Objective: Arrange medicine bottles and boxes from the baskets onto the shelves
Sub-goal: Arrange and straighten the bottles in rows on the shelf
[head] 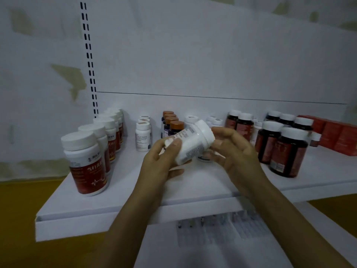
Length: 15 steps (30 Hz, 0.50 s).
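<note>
A white medicine bottle [191, 141] with a white cap lies tilted between both hands above the white shelf [123, 192]. My left hand [161, 161] grips its lower end, thumb on the label. My right hand [234, 149] curls round the capped end. A small bottle partly shows on the shelf just behind the hands.
Rows of bottles stand on the shelf: red-labelled white ones [86, 163] at left, small white ones [143, 137], orange-capped dark ones [174, 126], dark brown ones [289, 151] at right, red boxes [340, 136] far right. A lower shelf [222, 229] holds flat packs.
</note>
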Each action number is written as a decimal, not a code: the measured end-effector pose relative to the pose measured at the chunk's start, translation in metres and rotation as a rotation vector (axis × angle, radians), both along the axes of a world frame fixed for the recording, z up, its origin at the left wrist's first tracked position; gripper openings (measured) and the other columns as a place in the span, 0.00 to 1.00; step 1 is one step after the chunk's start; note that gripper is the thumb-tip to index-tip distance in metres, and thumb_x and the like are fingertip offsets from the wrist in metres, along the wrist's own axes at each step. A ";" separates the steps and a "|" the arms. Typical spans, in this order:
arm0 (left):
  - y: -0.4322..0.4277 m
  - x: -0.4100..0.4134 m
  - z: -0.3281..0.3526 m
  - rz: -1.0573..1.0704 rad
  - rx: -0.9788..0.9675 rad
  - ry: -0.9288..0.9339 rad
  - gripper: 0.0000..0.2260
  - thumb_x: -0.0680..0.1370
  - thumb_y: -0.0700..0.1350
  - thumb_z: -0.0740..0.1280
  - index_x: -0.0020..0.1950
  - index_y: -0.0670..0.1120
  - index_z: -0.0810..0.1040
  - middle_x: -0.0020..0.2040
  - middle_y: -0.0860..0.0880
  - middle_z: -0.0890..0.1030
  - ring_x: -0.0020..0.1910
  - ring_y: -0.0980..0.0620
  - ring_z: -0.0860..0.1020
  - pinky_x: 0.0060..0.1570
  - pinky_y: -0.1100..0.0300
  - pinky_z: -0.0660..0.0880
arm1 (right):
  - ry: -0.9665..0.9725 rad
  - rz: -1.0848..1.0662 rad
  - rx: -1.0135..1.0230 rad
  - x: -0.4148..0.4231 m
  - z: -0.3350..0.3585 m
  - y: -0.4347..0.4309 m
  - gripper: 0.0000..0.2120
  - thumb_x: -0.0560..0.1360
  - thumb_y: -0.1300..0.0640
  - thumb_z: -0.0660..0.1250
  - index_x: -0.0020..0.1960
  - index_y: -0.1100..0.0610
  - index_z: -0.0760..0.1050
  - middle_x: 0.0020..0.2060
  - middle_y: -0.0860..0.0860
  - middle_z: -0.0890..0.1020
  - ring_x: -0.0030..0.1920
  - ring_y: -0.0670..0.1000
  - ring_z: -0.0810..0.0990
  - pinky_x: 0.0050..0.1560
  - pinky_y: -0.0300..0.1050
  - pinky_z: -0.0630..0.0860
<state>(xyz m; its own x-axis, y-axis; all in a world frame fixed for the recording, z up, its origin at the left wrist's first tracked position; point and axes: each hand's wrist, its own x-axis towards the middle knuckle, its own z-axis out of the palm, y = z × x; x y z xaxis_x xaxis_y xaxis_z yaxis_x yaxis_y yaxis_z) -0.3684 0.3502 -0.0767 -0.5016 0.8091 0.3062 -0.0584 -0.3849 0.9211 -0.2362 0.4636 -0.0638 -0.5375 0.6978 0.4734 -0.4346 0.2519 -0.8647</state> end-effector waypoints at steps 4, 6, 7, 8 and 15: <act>-0.003 0.003 -0.008 0.063 0.103 0.204 0.22 0.67 0.45 0.72 0.60 0.47 0.74 0.55 0.51 0.82 0.53 0.55 0.81 0.45 0.63 0.78 | -0.052 0.080 -0.068 -0.004 -0.015 -0.009 0.20 0.71 0.56 0.70 0.62 0.53 0.74 0.54 0.55 0.83 0.53 0.56 0.83 0.46 0.48 0.81; -0.004 0.005 -0.011 0.083 0.130 0.323 0.21 0.66 0.43 0.73 0.58 0.48 0.74 0.55 0.53 0.81 0.54 0.56 0.80 0.49 0.64 0.78 | -0.054 0.088 -0.071 -0.005 -0.019 -0.012 0.21 0.72 0.57 0.72 0.63 0.52 0.72 0.54 0.55 0.83 0.54 0.55 0.83 0.46 0.48 0.81; -0.004 0.006 -0.012 0.081 0.128 0.345 0.21 0.66 0.45 0.73 0.57 0.48 0.74 0.55 0.54 0.81 0.54 0.56 0.80 0.50 0.64 0.77 | -0.040 0.093 -0.072 -0.005 -0.021 -0.012 0.22 0.72 0.58 0.72 0.64 0.52 0.72 0.55 0.56 0.82 0.55 0.56 0.83 0.47 0.48 0.81; -0.003 0.005 -0.011 0.072 0.119 0.343 0.22 0.65 0.47 0.73 0.58 0.49 0.74 0.56 0.54 0.80 0.54 0.56 0.80 0.51 0.63 0.78 | -0.021 0.103 -0.065 -0.005 -0.022 -0.012 0.23 0.71 0.58 0.72 0.64 0.52 0.72 0.56 0.57 0.82 0.55 0.56 0.82 0.48 0.49 0.81; 0.006 0.006 -0.010 -0.001 -0.059 0.338 0.21 0.71 0.52 0.68 0.64 0.52 0.72 0.57 0.52 0.79 0.49 0.57 0.81 0.39 0.63 0.79 | 0.005 0.006 -0.079 -0.006 -0.028 -0.008 0.29 0.65 0.58 0.73 0.65 0.51 0.71 0.58 0.54 0.79 0.57 0.55 0.81 0.51 0.48 0.80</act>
<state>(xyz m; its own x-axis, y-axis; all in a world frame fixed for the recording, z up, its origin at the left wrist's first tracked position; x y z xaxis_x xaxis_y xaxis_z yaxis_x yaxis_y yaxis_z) -0.3622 0.3557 -0.0868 -0.3787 0.8308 0.4079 0.2536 -0.3307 0.9090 -0.2419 0.4558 -0.0921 -0.5397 0.7301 0.4192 -0.4398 0.1801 -0.8799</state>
